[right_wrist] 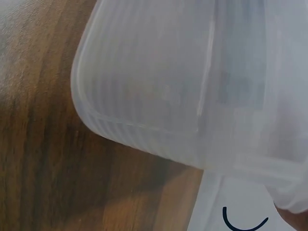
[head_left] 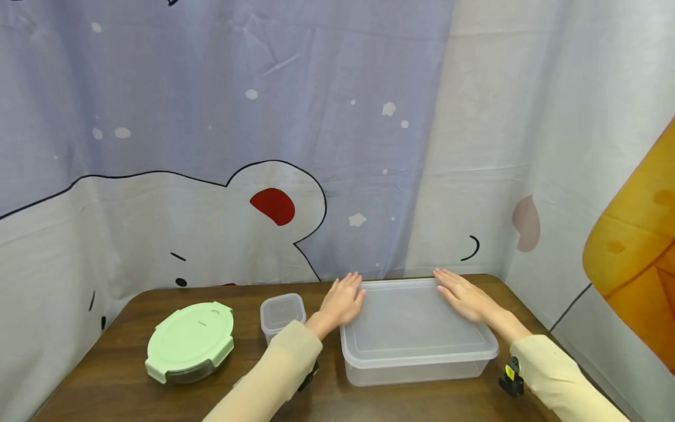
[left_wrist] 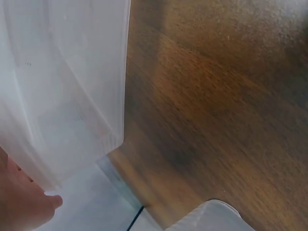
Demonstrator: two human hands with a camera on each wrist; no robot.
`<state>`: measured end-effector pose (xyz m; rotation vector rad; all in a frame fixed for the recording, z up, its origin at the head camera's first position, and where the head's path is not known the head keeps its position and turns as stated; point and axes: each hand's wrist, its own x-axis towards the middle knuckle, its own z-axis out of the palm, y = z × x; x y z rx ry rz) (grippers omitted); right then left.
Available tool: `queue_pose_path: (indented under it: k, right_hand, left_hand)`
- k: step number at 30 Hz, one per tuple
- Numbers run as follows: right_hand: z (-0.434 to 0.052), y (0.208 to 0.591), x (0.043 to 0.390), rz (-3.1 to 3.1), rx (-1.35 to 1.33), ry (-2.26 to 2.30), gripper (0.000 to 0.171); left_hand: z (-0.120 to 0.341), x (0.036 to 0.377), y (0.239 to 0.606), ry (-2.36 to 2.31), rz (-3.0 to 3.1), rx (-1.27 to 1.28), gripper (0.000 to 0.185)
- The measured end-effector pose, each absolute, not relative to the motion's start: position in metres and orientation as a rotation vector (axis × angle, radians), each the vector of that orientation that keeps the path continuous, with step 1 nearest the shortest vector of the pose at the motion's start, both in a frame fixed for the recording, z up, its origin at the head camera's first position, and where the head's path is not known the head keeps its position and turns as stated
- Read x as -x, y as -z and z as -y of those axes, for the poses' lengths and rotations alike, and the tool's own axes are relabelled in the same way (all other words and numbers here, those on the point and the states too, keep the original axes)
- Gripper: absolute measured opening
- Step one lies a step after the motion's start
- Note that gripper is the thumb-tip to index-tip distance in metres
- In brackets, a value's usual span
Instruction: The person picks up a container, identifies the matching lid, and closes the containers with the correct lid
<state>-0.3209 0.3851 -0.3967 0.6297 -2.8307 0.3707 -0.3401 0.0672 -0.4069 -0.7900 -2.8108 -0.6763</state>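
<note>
A large clear rectangular plastic container (head_left: 416, 334) with its lid on stands on the brown wooden table (head_left: 121, 381) right of centre. My left hand (head_left: 344, 300) lies flat with straight fingers on the lid's far-left corner. Flat on the far-right part of the lid rests my right hand (head_left: 461, 295). The left wrist view shows the container's side wall (left_wrist: 62, 96) close up with a bit of my left hand (left_wrist: 24, 204) at the lower left. Its rounded corner (right_wrist: 159, 91) fills the right wrist view, with only a sliver of my right hand (right_wrist: 296, 219).
A small clear square lidded box (head_left: 282, 315) stands just left of my left forearm, its corner (left_wrist: 211, 219) showing in the left wrist view. A round container with a pale green clip lid (head_left: 190, 341) sits further left. A printed curtain (head_left: 263, 146) closes off the back and right.
</note>
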Motion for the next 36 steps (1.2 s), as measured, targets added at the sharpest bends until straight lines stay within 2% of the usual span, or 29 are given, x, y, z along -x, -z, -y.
queue_pose_path:
  k: [36]
  right_hand:
    - [-0.386, 0.408, 0.321, 2.782, -0.589, -0.5, 0.045]
  left_hand:
    - [-0.067, 0.336, 0.409, 0.659, 2.838, 0.786, 0.049]
